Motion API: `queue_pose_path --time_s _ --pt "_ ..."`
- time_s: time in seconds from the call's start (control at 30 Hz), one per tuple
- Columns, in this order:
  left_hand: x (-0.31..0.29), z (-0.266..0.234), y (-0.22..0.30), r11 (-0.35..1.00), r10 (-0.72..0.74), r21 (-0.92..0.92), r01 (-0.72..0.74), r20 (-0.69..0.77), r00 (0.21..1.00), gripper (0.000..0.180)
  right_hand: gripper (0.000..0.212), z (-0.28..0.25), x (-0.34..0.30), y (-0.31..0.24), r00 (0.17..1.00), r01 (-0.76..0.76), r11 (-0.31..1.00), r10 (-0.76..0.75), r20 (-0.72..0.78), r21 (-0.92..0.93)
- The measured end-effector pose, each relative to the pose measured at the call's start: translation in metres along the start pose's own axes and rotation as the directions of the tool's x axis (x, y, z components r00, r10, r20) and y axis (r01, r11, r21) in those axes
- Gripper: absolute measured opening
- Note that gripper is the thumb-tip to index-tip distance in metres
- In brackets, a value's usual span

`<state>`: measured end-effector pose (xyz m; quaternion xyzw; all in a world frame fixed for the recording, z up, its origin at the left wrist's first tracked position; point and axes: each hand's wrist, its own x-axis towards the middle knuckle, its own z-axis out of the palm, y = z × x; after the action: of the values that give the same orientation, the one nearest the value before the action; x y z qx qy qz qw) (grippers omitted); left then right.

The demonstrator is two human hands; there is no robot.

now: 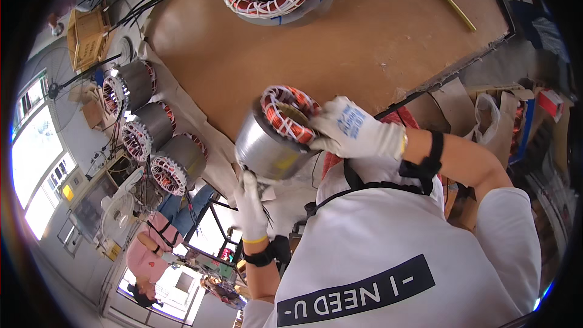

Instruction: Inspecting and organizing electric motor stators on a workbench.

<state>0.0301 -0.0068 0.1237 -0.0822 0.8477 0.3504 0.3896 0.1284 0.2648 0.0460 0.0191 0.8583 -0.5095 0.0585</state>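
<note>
A motor stator [267,146], a steel cylinder with orange-red copper windings laced in white cord, is tilted at the near edge of the brown tabletop. My right hand [358,132], in a white glove, grips the winding ring at its upper end, with the fingers reaching to the ring's rim. Below the stator's lower edge, my gloved left hand [252,209] supports it with closed fingers; some fingertips are hidden against the metal. Dark lead wires [267,214] hang next to the left hand.
Another stator [285,15] stands at the table's far side. Three stators [149,130] lie in a row at the left, beside long black leads [152,6]. A yellow-handled tool [455,9] rests on the brown tabletop [364,48]. A person in pink [149,249] is at lower left.
</note>
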Motion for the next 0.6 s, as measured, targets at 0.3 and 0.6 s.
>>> queue_pose_path --time_s 0.3,0.6 --pt "0.017 -0.022 -0.004 0.999 -0.010 0.053 0.010 0.003 1.000 0.059 0.061 0.029 -0.006 0.035 0.988 0.131 0.937 -0.151 0.037 0.324" --pt "0.012 0.046 0.057 0.245 0.812 0.765 -0.595 0.174 0.558 0.068 0.058 0.007 0.031 0.069 0.939 0.344 0.889 -0.323 0.118 -0.303"
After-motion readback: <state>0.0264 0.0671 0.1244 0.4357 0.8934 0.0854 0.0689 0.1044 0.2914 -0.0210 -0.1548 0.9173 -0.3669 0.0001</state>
